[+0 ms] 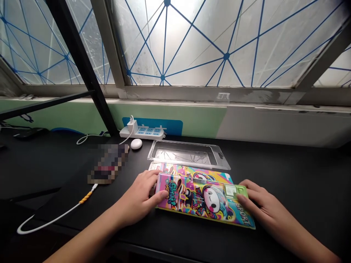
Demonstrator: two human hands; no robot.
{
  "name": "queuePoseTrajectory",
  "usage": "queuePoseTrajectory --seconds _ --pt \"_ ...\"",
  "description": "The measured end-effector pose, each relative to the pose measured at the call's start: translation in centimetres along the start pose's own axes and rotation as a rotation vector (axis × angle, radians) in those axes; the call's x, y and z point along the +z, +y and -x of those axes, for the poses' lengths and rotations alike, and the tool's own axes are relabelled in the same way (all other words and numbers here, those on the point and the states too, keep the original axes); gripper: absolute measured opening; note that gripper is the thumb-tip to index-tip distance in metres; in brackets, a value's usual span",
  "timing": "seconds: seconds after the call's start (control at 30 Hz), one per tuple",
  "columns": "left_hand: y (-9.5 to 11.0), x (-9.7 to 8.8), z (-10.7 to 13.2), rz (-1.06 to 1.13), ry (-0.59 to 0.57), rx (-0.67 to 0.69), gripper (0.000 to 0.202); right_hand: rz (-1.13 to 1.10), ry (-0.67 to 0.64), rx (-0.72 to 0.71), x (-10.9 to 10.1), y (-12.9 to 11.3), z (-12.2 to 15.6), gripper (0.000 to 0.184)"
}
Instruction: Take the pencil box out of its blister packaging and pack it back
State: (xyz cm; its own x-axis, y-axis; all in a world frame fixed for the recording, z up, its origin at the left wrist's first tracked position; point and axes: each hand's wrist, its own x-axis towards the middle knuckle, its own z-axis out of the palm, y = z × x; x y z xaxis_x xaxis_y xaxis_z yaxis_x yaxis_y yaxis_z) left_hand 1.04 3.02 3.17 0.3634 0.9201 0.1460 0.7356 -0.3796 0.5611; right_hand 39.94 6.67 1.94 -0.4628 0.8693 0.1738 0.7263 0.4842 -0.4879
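A colorful cartoon-printed pencil case (192, 199) lies at a slant on the black desk, its near edge toward me. My left hand (144, 195) grips its left end, thumb on the top face and fingers behind the far edge. At the other end, my right hand (259, 201) holds the right edge, its thumb beside a green-and-white part (233, 190) of the lid. Just behind the case is a flat printed piece (175, 168) with similar artwork, partly covered by the case. Beyond that lies a clear plastic packaging tray (183, 151).
To the left lies a blurred-out phone-like device (109, 164) with a white cable (55, 221) attached. A white power strip (145, 131) with a plugged-in charger and a round white object (136, 144) sit near the wall. A black metal post (82, 65) rises at the left.
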Motion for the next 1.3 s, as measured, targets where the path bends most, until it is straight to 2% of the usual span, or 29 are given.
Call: queuePoseTrajectory --seconds 0.13,0.27,0.33,0.4,0.5,0.6,0.7,0.93,1.07,1.17,1.2,1.3 --pt "-0.3 0.5 0.0 -0.067 0.025 -0.011 0.046 0.056 0.023 0.106 0.4 0.1 -0.5 0.047" --pt "-1.0 0.8 0.2 -0.074 0.007 -0.005 0.055 0.222 0.122 0.134 0.7 -0.1 -0.9 0.039" --pt "-1.2 0.8 0.4 -0.036 0.004 0.005 0.066 0.32 0.202 0.082 0.6 -0.8 -1.3 0.035" --pt "-1.2 0.8 0.5 0.002 -0.002 -0.006 0.087 0.39 0.269 -0.012 0.6 -2.1 -2.0 0.034" --pt "-0.7 0.8 0.6 0.045 0.005 -0.039 0.113 0.411 0.245 -0.156 1.1 -5.2 -3.6 0.029" --pt "-0.4 0.8 0.6 0.111 0.049 -0.064 0.109 0.397 0.133 -0.241 2.4 -8.4 -5.4 0.024" --pt "-0.5 1.0 0.6 0.169 0.068 -0.112 0.11 0.427 0.112 -0.272 3.9 -10.2 -7.0 0.022" --pt "-0.6 0.9 0.5 0.201 0.094 -0.14 0.113 0.502 0.341 -0.323 5.8 -10.3 -9.1 0.029" --pt "-0.6 0.6 0.3 0.235 0.122 -0.158 0.115 0.494 0.434 -0.359 5.6 -10.6 -9.5 0.027" --pt "-1.3 0.2 0.3 0.206 0.09 -0.083 0.085 0.484 0.514 -0.467 4.8 -11.0 -8.9 0.019" --pt "-1.5 0.0 0.5 0.199 0.072 -0.043 0.08 0.475 0.535 -0.527 4.3 -11.2 -8.4 0.015" --pt "-2.4 -0.6 1.0 0.219 0.028 -0.004 0.097 0.396 0.502 -0.707 2.6 -11.8 -6.3 0.01"
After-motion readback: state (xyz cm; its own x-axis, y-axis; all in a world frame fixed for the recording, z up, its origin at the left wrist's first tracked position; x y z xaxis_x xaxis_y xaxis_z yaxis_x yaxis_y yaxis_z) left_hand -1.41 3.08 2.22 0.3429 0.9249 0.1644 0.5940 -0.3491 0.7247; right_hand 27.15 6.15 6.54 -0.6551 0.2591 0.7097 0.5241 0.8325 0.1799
